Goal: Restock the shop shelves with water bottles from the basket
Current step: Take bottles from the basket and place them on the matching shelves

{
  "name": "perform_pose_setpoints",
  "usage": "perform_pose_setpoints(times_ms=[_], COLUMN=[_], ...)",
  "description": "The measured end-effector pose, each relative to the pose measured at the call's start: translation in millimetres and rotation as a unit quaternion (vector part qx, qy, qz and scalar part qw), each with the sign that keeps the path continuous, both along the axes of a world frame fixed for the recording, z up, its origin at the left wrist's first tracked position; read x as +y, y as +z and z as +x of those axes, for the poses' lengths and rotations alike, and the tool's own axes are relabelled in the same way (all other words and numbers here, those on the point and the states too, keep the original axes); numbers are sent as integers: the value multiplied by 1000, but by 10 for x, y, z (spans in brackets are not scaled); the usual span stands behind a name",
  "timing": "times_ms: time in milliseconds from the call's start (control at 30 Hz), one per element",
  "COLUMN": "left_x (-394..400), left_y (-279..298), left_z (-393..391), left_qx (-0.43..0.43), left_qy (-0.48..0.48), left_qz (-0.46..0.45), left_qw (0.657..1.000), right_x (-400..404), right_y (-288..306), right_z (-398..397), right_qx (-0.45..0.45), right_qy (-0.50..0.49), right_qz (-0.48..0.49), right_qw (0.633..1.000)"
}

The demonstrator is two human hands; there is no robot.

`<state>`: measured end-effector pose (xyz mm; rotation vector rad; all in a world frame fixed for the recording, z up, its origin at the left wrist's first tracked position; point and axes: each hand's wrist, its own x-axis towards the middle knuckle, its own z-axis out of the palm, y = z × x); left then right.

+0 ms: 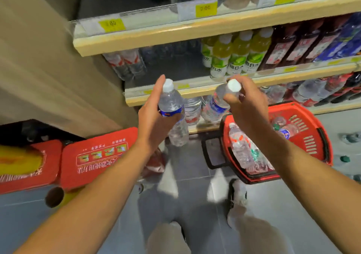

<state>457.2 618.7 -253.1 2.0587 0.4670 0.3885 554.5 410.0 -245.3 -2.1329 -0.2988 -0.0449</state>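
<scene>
From the head cam I've got a water bottle in each hand: left hand [154,115] wrapped round one bottle [172,109], right hand [248,109] gripping the other bottle [216,103] just below its cap. Both sit in front of the shelf edge [195,91]. The red basket [304,136] is on the floor to the right, bottles inside.

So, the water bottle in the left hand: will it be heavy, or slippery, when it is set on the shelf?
The bottle looks full, so probably fairly heavy for its size. Its clear ribbed plastic may give a little under the left hand's grip. It is tall and narrow, so it could tip if set down tilted on the shelf, then roll.
</scene>
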Motion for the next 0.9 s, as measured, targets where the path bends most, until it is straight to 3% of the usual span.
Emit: perform_pose_setpoints(times_ms=[167, 600, 900], left_x=[280, 743, 951], left_y=[-260, -1042, -1256], left_z=[45, 649, 1006], left_qx=[-15, -176, -188], left_qy=[35, 36, 4], left_qz=[-22, 36, 68], left_qw=[999, 983, 980], right_x=[453, 953, 1398], right_y=[-211, -753, -872], right_z=[132, 819, 1328], right_qx=[-83, -261, -245], right_qy=[22, 45, 30], right_qz=[28, 90, 60], right_qw=[996, 960, 967])
